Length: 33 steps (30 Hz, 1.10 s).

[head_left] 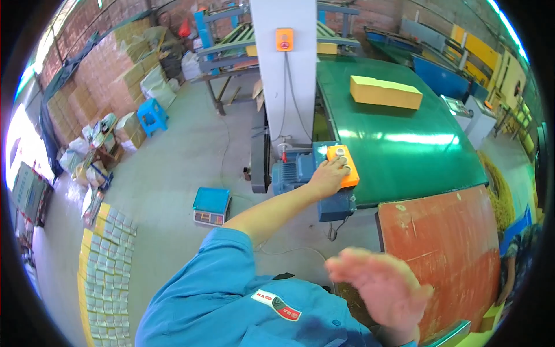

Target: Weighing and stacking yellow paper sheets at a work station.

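While the left hand [328, 176] stretches out at the end of a bare forearm and a blue sleeve [214, 272], its fingers lie flat on the orange control box [344, 165], covering the box's near left part; they press on top of it rather than close around it. That box sits on a blue housing [335, 202] at the near left corner of the green conveyor belt [404, 144], just beside a blue electric motor [291, 172]. A grey cable runs down the white column [283, 69] from a second orange box [284, 39] fixed higher up.

Nearer the lower edge, the right hand [378, 286] hangs in the air, blurred, with its fingers spread wide and holding nothing. It hovers over the near left edge of the red-brown board [451, 243], which lies next to the belt's near end.

Farther along the belt, well apart from both hands, rests a yellow carton [385, 92]. On the concrete floor [185, 162] to the left stand a small blue weighing scale [211, 206], a blue plastic stool [152, 114], and rows of small packets [107, 272] laid out flat. Stacks of brown cartons [98, 81] line the brick wall beyond.
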### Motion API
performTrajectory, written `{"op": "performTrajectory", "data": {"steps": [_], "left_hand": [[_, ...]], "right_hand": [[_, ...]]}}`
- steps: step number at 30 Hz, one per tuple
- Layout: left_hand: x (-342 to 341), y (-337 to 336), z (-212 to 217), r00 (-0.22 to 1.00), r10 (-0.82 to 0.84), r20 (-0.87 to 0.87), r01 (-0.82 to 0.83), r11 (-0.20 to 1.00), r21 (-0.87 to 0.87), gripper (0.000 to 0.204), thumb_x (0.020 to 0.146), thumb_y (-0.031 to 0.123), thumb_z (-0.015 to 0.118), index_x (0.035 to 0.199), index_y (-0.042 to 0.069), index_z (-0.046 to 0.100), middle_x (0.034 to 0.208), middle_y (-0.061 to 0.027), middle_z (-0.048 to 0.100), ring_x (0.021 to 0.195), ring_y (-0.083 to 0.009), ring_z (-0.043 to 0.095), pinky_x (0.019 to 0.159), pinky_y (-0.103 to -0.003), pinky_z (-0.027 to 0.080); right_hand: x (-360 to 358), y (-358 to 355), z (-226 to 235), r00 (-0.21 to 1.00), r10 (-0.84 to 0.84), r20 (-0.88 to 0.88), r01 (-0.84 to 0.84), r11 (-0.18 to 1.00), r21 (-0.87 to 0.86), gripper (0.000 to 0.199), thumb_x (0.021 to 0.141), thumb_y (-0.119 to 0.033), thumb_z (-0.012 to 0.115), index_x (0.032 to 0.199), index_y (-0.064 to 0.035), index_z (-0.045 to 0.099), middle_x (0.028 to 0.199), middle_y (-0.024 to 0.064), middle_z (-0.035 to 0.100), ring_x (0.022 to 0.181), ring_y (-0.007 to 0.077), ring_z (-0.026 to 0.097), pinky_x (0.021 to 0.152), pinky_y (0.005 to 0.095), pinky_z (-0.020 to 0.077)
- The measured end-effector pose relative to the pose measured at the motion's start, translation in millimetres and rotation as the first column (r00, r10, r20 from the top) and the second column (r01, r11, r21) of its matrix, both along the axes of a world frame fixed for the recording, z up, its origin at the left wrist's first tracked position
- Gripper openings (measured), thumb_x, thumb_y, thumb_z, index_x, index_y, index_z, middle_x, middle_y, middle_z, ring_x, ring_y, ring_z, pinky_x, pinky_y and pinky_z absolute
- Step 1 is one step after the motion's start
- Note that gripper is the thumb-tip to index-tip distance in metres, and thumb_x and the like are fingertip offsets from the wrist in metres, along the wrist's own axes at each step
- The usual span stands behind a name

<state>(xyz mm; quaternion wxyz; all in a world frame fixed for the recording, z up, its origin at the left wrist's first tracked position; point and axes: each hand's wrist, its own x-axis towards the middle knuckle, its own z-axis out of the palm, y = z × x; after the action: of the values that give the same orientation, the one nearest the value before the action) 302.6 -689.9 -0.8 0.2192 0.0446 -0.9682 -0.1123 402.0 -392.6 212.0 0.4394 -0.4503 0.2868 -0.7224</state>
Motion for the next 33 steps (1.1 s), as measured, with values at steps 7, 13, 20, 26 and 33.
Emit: {"op": "performTrajectory", "data": {"steps": [7,13,20,26,33], "left_hand": [[-9.8,-1.0,-2.3,0.998,-0.043,-0.037,0.041,0.998,-0.048,0.045,0.072,0.011,0.067,0.116,0.014,0.058,0.136,-0.0119,0.048,0.128,-0.0327,0.044,0.104,-0.043,0.038],[-9.9,1.7,-1.3,0.997,-0.078,-0.027,0.077,0.997,-0.018,0.039,0.074,0.009,0.063,0.112,0.014,0.058,0.134,-0.011,0.047,0.131,-0.0316,0.042,0.102,-0.045,0.037],[-9.4,2.1,-0.9,0.994,-0.108,0.005,0.108,0.994,-0.029,0.043,0.072,0.011,0.067,0.114,0.014,0.059,0.135,-0.0113,0.047,0.132,-0.0312,0.041,0.104,-0.045,0.036],[-9.2,-8.2,-4.8,0.988,-0.134,-0.071,0.129,0.989,-0.079,0.038,0.07,0.01,0.068,0.107,0.013,0.062,0.131,-0.0114,0.05,0.127,-0.0314,0.045,0.099,-0.043,0.041],[-2.2,-15.1,-8.0,0.986,-0.121,-0.112,0.109,0.987,-0.115,0.039,0.069,0.009,0.067,0.107,0.011,0.062,0.123,-0.012,0.053,0.12,-0.0319,0.049,0.096,-0.043,0.042]], "right_hand": [[38.8,-9.2,64.9,0.988,0.032,0.149,0.052,0.845,-0.532,0.105,0.085,-0.077,0.032,0.14,0.0114,0.032,0.137,0.03,0.043,0.128,0.0345,0.044,0.105,0.0481,0.0331],[20.7,2.6,56.5,0.882,0.47,-0.043,-0.465,0.851,-0.244,0.11,0.08,-0.082,0.036,0.142,0.009,0.033,0.137,0.0272,0.045,0.122,0.034,0.049,0.101,0.0463,0.0378],[34.0,22.5,75.1,0.954,0.299,0.018,-0.288,0.932,-0.222,0.107,0.08,-0.081,0.035,0.137,0.0095,0.041,0.128,0.0267,0.053,0.118,0.0315,0.053,0.1,0.043,0.0391],[47.2,29.9,94.9,0.999,-0.036,0.004,0.036,0.997,-0.075,0.096,0.088,-0.072,0.032,0.114,0.0166,0.058,0.099,0.0251,0.067,0.093,0.0288,0.066,0.099,0.0344,0.0407],[95.6,-0.9,52.8,0.776,0.207,0.596,0.227,0.79,-0.569,0.075,0.092,-0.04,0.058,0.111,0.031,0.045,0.097,0.0375,0.06,0.076,0.0337,0.066,0.084,0.036,0.0489]]}}
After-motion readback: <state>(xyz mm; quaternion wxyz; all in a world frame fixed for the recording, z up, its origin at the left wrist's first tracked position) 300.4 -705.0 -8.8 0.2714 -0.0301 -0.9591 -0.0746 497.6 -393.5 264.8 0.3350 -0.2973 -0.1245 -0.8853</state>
